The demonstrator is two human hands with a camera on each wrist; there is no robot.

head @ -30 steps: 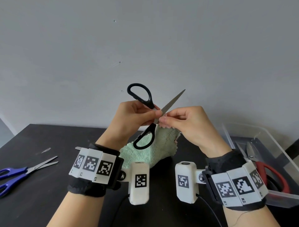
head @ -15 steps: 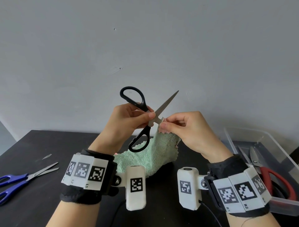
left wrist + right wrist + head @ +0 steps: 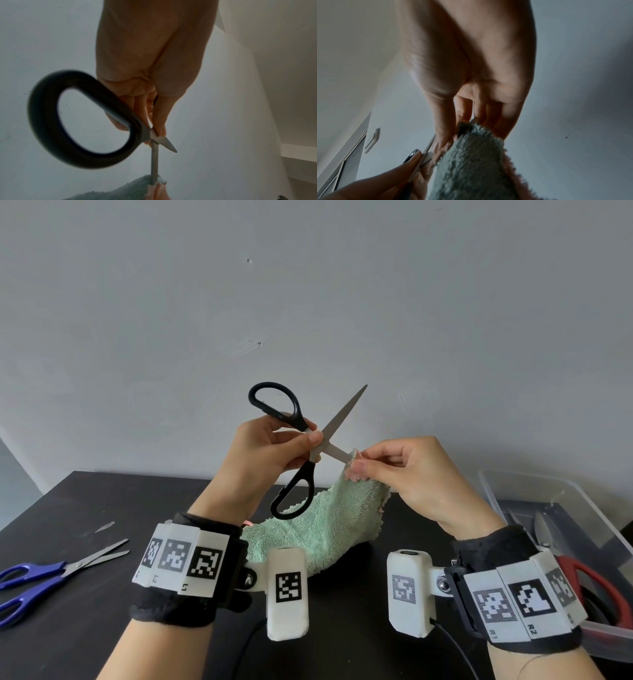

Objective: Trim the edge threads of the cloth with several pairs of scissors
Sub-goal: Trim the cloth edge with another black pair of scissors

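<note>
Head view alone shows blue scissors (image 3: pixel 51 577), red-handled scissors (image 3: pixel 596 583) in bin (image 3: pixel 534 491)

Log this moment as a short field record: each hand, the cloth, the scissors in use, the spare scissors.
left hand: grips black-handled scissors near the pivot, not through the loops
scissors blades: open, one tip up, the other at the cloth's pinched edge
right hand: pinches the raised pink edge of the green cloth
cloth: lower part lies on the black table
blue scissors: on the table, left
red-handled scissors: in the clear bin, right
</note>
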